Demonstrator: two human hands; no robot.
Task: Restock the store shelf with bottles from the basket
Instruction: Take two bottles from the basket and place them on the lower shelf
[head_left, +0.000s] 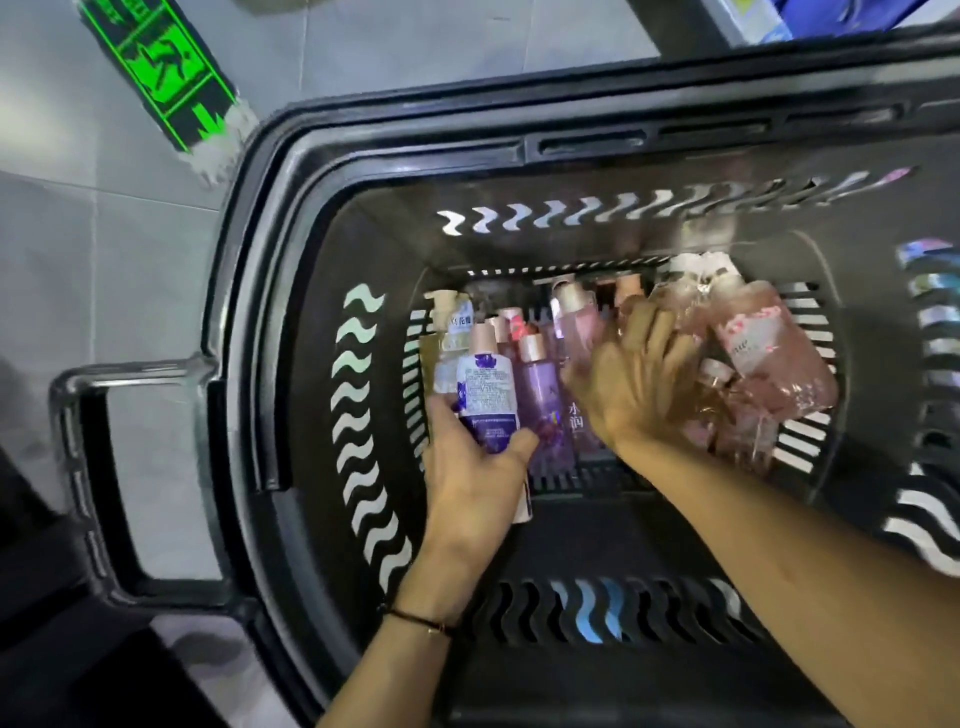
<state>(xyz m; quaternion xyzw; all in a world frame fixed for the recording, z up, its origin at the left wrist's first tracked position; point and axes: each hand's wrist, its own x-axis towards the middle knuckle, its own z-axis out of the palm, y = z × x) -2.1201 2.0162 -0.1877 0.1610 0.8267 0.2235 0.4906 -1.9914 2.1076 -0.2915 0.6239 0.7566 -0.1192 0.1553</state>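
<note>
While the black basket (270, 218) is standing on the grey tiled floor (78, 234), a person is reaching down into it with both bare arms, coming over its near wall. The left grip (475, 483) is holding a white and purple bottle (485, 395) by its lower part: the thumb is lying on the front and the fingers are curling round the back. This bottle has a pink cap, is pointing toward the far wall, and is staying near the left near corner of the basket bottom. A thin dark cord (415, 621) is sitting round the left wrist.

The right grip (623, 379) is wide, with the fingers spread and almost straight over a heap of pink bottles (763, 353) at the right side of the bottom. It is blurred, so I cannot tell if the fingers are already touching them. Between the two grips a purple bottle (545, 395) with a pink cap is lying. A pale pump bottle (449, 332) is lying along the left wall, just beside the held bottle. More pink-capped bottles are crowding against the far wall.

The basket's long handle (83, 441) is sticking out from its left end, low over the floor. A green exit sticker (156, 67) is lying on the floor beyond the far left corner of the basket.
</note>
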